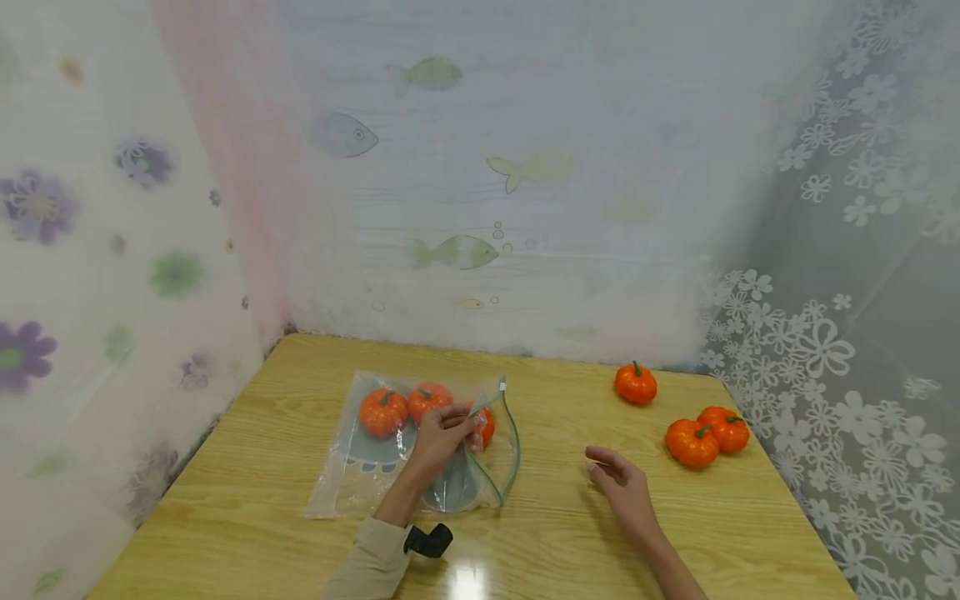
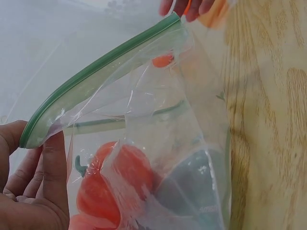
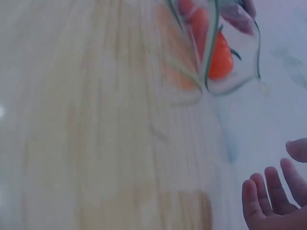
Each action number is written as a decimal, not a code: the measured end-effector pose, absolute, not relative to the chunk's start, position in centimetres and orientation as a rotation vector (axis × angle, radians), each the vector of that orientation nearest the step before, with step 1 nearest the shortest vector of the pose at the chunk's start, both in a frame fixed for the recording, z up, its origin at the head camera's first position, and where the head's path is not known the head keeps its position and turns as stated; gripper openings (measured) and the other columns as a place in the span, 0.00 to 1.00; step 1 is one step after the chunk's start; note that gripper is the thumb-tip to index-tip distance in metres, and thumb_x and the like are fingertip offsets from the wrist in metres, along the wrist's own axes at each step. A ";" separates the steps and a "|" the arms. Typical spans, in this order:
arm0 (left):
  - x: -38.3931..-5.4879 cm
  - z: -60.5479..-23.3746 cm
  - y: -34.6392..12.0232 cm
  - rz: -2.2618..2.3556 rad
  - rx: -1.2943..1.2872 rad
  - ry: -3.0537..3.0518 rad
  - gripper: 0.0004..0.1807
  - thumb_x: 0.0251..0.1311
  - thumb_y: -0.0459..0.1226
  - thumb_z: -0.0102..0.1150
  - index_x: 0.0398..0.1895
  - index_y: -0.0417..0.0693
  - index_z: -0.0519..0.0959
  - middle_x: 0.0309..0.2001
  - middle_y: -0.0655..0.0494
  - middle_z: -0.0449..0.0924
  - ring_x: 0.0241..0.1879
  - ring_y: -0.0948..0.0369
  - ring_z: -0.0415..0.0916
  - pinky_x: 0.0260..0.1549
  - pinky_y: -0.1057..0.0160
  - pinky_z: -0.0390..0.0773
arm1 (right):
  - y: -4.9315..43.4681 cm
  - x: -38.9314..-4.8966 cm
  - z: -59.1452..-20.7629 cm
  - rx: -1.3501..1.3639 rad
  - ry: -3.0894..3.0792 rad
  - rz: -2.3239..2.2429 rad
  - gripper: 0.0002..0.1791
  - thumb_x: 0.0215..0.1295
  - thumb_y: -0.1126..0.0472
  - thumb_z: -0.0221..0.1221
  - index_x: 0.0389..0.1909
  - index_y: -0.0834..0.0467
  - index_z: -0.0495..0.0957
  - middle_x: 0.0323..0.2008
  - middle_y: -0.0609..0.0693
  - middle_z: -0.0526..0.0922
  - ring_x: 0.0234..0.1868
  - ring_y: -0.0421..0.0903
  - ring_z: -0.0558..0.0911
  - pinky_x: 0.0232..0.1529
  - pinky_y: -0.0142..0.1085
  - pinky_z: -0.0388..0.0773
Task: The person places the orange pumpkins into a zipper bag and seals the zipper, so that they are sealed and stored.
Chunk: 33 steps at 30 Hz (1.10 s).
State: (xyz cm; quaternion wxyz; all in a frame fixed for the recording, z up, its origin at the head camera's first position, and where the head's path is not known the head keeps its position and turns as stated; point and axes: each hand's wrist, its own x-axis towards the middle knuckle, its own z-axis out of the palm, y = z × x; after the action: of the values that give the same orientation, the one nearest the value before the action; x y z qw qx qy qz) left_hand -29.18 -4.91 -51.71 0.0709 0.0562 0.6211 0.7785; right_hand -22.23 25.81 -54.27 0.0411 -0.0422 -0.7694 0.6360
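My left hand (image 1: 441, 437) pinches the green-edged mouth of a clear zip bag (image 1: 330, 492) lying on the table. The left wrist view shows thumb and fingers on the green zip strip (image 2: 96, 72), with the mouth spread apart. Inside the bag are small orange pumpkins with green stems: one at the left (image 1: 383, 413), one beside it (image 1: 429, 400), and one near the mouth (image 1: 487, 427), partly hidden by the hand. To the right of the bag my right hand (image 1: 624, 493) hovers over the table, fingers loosely bent and holding nothing.
Three more orange pumpkins are on the right of the wooden table (image 1: 555, 542): one farther back (image 1: 636, 385), and a pair (image 1: 691, 444) side by side near the right edge. Patterned curtains (image 1: 600, 275) stand behind and at both sides.
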 end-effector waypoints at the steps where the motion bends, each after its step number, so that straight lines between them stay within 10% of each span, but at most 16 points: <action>1: -29.2 -51.7 -4.9 2.345 0.170 1.864 0.21 0.69 0.31 0.62 0.61 0.29 0.75 0.31 0.53 0.83 0.22 0.65 0.80 0.24 0.68 0.81 | 26.4 -22.1 -54.1 -0.160 -2.356 1.938 0.21 0.76 0.63 0.58 0.64 0.68 0.74 0.64 0.62 0.77 0.56 0.42 0.81 0.51 0.27 0.81; 10: -29.0 -51.8 -5.1 2.353 0.172 1.859 0.22 0.69 0.30 0.62 0.62 0.28 0.74 0.33 0.51 0.85 0.23 0.65 0.81 0.25 0.68 0.82 | 31.2 -21.5 -53.1 -0.418 -2.099 1.794 0.20 0.73 0.63 0.61 0.61 0.70 0.75 0.44 0.33 0.84 0.46 0.28 0.80 0.45 0.18 0.77; 18: -28.9 -51.7 -5.2 2.332 0.147 1.905 0.22 0.67 0.31 0.65 0.62 0.30 0.76 0.35 0.47 0.86 0.23 0.64 0.80 0.25 0.68 0.80 | 34.5 -22.0 -53.2 -0.477 -1.998 1.489 0.16 0.69 0.67 0.63 0.55 0.71 0.79 0.44 0.45 0.79 0.45 0.35 0.74 0.43 0.14 0.72; 27: -28.8 -51.9 -5.3 2.327 0.133 1.919 0.23 0.67 0.31 0.65 0.63 0.30 0.75 0.36 0.46 0.87 0.24 0.65 0.81 0.26 0.68 0.81 | 37.0 -22.7 -53.4 -0.646 -2.286 1.285 0.41 0.72 0.56 0.61 0.75 0.72 0.53 0.72 0.77 0.51 0.71 0.73 0.53 0.66 0.64 0.59; 33: -28.8 -52.0 -5.4 2.332 0.138 1.913 0.23 0.67 0.30 0.64 0.63 0.30 0.75 0.36 0.46 0.87 0.23 0.66 0.81 0.26 0.69 0.81 | 37.6 -23.5 -54.1 -0.676 -2.338 1.335 0.51 0.70 0.55 0.63 0.78 0.73 0.40 0.72 0.80 0.44 0.72 0.76 0.50 0.70 0.68 0.54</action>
State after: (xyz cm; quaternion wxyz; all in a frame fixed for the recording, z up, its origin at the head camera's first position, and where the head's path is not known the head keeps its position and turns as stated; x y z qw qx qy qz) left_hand -28.77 -5.38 -51.96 0.0612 0.0456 0.6324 0.7709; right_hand -23.47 37.62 -54.10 0.1820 -0.2396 -0.8281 0.4730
